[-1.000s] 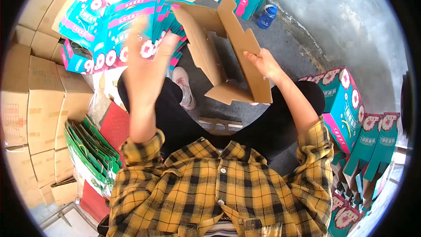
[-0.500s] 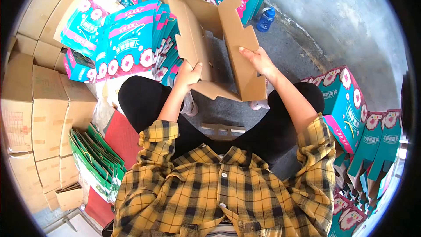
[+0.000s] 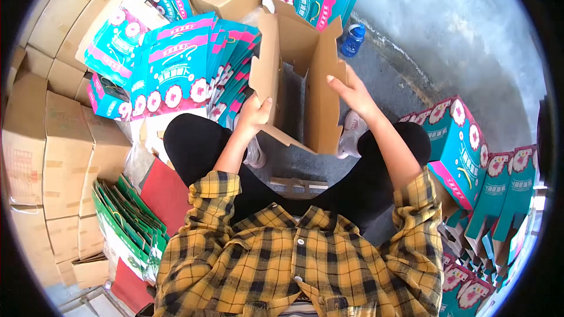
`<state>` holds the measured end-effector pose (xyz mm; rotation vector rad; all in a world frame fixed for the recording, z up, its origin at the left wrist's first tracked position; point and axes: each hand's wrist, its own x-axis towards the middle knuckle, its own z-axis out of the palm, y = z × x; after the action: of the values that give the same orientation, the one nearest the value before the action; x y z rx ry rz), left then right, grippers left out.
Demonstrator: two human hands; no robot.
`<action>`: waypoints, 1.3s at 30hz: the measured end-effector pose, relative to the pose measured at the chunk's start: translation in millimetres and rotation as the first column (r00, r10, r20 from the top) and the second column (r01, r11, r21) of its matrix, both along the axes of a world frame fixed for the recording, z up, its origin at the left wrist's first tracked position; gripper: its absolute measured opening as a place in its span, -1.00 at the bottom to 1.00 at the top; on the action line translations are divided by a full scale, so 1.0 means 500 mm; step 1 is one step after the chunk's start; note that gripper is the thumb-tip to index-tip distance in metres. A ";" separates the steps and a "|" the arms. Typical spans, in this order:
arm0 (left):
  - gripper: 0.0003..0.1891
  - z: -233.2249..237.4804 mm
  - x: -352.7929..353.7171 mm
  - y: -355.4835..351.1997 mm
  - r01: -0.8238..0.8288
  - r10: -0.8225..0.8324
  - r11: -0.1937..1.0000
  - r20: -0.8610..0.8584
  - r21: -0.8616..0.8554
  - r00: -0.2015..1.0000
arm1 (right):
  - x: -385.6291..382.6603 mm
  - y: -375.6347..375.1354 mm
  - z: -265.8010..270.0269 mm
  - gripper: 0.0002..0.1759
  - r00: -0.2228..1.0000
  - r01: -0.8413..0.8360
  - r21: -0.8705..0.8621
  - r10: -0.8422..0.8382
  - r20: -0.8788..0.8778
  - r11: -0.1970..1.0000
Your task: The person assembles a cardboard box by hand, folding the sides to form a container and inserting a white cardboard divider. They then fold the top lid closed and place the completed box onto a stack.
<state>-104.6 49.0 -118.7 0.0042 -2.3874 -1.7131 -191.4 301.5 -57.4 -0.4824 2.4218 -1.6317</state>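
Observation:
A brown cardboard box is held over the floor between my feet, its walls standing apart and its inside facing up at me. Through its hollow middle some grey floor shows. My left hand grips the near left wall, thumb on top and fingers mostly hidden behind the cardboard. On the opposite side, my right hand holds the right wall, with the thumb on its upper edge and the other fingers behind it. Notched flaps stick out at the box's corners.
Flat printed teal cartons are stacked to the left, beside brown boxes. Green folded bags lie below them. A blue bottle stands near the wall. Made-up teal cartons stand at the right.
The cardboard box has come down toward my body and turned more upright, its walls now squarer. Both hands have kept hold of it, moving with it.

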 end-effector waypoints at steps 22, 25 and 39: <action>-0.69 0.148 -0.163 -0.059 0.465 -0.453 0.863 0.101 -0.197 0.886 | -0.134 -0.051 0.136 -0.76 0.725 -0.164 0.939 0.682 -0.092 0.301; -0.62 0.209 -0.168 -0.103 0.052 -0.048 0.997 -0.080 0.057 0.996 | -0.157 -0.041 0.146 -0.72 0.753 -0.176 0.912 0.647 -0.118 0.371; -0.10 0.177 -0.090 -0.100 -0.079 0.068 0.995 0.149 0.067 0.987 | -0.150 0.006 0.087 -0.51 0.883 -0.132 0.080 0.081 0.462 0.988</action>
<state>-149.7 -1.2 -30.1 0.2339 -2.3907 -1.8226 -266.2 304.3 -14.0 -0.1787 2.0755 -1.3697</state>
